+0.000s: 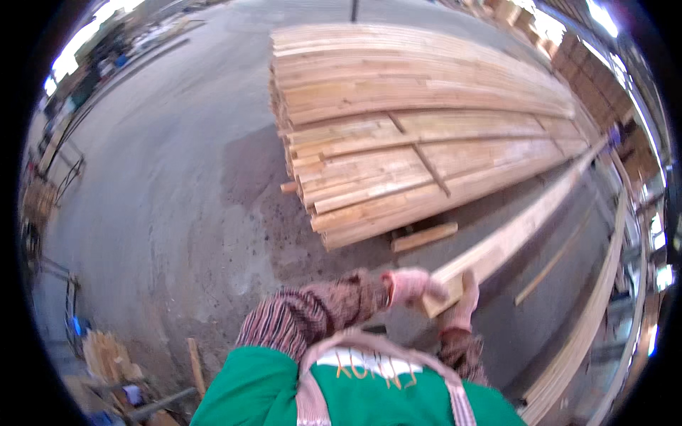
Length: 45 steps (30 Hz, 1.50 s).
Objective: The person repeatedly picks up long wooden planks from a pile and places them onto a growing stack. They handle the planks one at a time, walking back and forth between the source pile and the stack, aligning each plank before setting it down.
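Observation:
A long pale wooden plank [526, 216] runs from my hands up toward the far right. My left hand [412, 286], in a pink glove, grips the near end of this plank from the left. On the plank's right side, my right hand [464, 302], also gloved in pink, closes around the same end. Both hands hold it in front of my chest, above a green apron. My striped sleeves cover both forearms.
A big stack of long boards [419, 121] lies on the concrete floor [156, 177] ahead. A short block [424, 237] sits by its near corner. More long planks [600, 312] run along the right. Wood scraps [106, 355] lie at lower left.

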Available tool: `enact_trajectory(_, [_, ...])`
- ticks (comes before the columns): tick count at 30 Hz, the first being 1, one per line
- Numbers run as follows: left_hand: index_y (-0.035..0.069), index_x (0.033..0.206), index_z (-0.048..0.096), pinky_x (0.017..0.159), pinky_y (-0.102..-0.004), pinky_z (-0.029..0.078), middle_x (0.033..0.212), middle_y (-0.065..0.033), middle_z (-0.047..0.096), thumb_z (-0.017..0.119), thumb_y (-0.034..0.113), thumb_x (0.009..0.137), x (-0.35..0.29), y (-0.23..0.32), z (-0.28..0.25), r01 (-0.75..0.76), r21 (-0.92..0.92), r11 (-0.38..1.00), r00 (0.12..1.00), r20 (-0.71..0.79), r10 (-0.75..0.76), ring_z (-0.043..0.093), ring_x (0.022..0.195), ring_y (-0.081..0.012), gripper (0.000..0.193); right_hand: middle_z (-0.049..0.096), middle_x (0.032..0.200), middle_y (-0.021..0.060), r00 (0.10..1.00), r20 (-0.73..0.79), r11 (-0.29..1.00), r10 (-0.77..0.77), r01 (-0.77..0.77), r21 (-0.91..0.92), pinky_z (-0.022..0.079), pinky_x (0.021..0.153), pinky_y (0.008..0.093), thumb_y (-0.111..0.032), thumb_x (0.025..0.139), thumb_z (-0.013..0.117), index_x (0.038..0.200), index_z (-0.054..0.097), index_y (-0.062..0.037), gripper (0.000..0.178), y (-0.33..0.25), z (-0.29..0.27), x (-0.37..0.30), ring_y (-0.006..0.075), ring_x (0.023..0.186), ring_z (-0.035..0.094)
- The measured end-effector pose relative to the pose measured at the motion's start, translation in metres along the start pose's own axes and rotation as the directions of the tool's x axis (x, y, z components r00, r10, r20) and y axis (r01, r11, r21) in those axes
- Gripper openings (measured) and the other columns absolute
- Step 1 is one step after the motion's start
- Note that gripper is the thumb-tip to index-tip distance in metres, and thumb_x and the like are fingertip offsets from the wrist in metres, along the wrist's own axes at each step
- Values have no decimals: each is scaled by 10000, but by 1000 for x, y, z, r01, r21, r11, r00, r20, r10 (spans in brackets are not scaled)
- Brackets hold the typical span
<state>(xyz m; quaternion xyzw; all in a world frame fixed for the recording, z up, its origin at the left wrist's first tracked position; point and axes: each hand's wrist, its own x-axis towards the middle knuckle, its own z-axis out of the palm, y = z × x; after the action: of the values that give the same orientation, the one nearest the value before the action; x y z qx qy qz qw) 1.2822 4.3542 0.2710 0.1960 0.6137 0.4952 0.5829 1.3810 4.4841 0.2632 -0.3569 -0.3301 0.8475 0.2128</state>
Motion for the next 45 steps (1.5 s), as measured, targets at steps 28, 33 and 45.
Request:
enact_trajectory(28, [84,1177,695,866,-373,511,1095,-38,694,708,383,849,-25,177,-666,-121,-246,962,992,-62,108,633,1029,-184,445,635,1247,111,985,19,985,-171,171,7,468,943,362,-236,944,618,1311,594,-43,416,199,591,319,236,1113,603])
enact_trajectory(33, [71,1177,682,818,-366,541,1098,-56,692,706,385,858,-27,233,-822,-240,-190,952,962,-181,206,653,1004,-198,448,680,967,71,994,90,982,-66,49,182,528,630,363,-428,906,715,1179,635,-59,467,202,742,362,193,789,662])
enact_trajectory(45, [43,1192,655,872,-428,565,1172,-109,687,734,287,851,26,135,-994,-212,-409,888,960,-258,111,670,1072,-261,427,648,1153,151,986,128,985,110,-92,-143,530,794,394,-502,908,678,1347,509,1,689,338,788,487,231,972,634])
